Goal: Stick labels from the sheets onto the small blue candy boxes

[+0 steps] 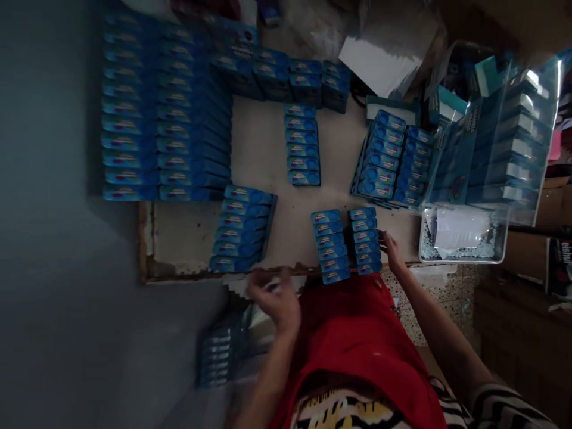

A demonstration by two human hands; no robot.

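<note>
At the table's front edge, two short rows of blue boxes stand side by side, a left row (331, 245) and a right row (366, 241). My right hand (391, 250) is beside the right row, its fingertips at the side of the boxes and partly hidden. Off the front edge, my left hand (277, 298) is blurred by motion, with its fingers apart and nothing visible in them. Nearest to it is a slanted row of blue boxes (241, 229). Another row (302, 146) stands mid-table.
Tall stacks of blue boxes (170, 119) fill the table's left. More boxes (384, 155) stand at right, beside a clear plastic package (504, 143). A clear tray (465, 256) with small pale pieces sits at the right front. White paper (379, 65) lies behind.
</note>
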